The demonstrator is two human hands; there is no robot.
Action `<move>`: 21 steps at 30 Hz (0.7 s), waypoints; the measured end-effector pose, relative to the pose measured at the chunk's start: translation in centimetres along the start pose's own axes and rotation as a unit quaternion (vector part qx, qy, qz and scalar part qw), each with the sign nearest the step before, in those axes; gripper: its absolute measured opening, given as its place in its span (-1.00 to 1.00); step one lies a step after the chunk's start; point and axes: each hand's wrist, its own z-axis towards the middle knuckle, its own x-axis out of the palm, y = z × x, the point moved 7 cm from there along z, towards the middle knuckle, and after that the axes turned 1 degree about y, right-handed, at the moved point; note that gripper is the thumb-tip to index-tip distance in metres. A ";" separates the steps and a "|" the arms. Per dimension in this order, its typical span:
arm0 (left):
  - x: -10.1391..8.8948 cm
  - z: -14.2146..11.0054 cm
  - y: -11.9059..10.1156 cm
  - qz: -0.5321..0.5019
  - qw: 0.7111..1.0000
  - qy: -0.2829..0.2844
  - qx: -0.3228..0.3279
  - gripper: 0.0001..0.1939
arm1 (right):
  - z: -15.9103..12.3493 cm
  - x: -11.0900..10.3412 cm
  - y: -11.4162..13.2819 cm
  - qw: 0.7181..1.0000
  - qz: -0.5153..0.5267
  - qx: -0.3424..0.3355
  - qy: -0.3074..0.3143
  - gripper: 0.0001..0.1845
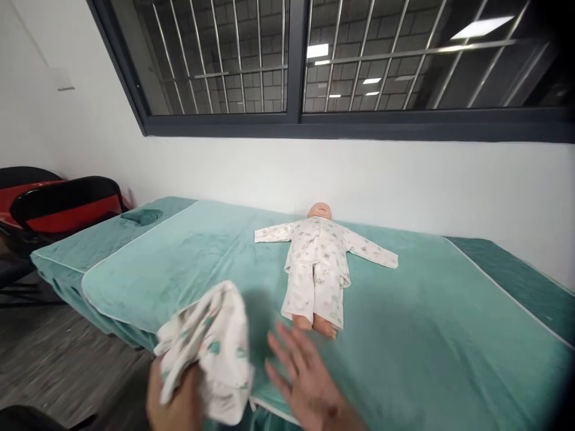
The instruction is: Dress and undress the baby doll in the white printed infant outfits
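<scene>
Left hand (pixel 174 398) gripping crumpled white patterned cloth (pixel 224 350), above near edge of green-covered bed (pixel 426 335). Right hand (pixel 309 380) holding nothing, spread wide, near feet (pixel 324 326) of doll (pixel 317 257). Doll lying mid-bed on its back, head (pixel 320 211) toward wall (pixel 224 170), in white patterned shirt (pixel 309 239) and trousers (pixel 329 299), sleeves (pixel 374 251) outstretched.

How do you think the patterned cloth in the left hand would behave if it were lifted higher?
The patterned cloth is probably floppy, since it is bunched and folded over in the left hand. Its loose, uneven folds suggest soft fabric, likely light for its size.
</scene>
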 end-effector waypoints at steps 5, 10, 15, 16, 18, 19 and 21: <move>11.0 -1.0 -9.9 -0.216 0.955 0.204 -0.003 -0.77 | 4.0 -2.9 5.3 0.995 -0.072 0.055 -0.040 0.41; 17.3 -2.6 -15.3 -0.275 0.879 0.390 0.003 -0.66 | 6.2 -5.4 9.9 0.977 -0.158 0.014 -0.144 0.21; 18.9 -2.8 -16.1 -0.294 0.875 0.382 0.036 -0.71 | 6.9 -5.3 10.3 0.971 -0.169 -0.033 -0.167 0.01; 19.0 -2.8 -16.2 -0.297 0.874 0.383 0.040 -0.71 | 7.0 -5.4 10.2 0.969 -0.169 -0.042 -0.173 -0.01; 19.2 -2.9 -16.4 -0.283 0.869 0.401 0.051 -0.68 | 7.0 -6.1 10.0 0.965 -0.165 -0.062 -0.195 0.00; 19.2 -3.0 -16.6 -0.268 0.865 0.421 0.063 -0.65 | 7.0 -6.6 10.0 0.963 -0.157 -0.071 -0.209 0.00; 18.8 -3.5 -16.9 -0.235 0.851 0.456 0.109 -0.55 | 7.0 -7.9 10.3 0.957 -0.141 -0.083 -0.238 -0.05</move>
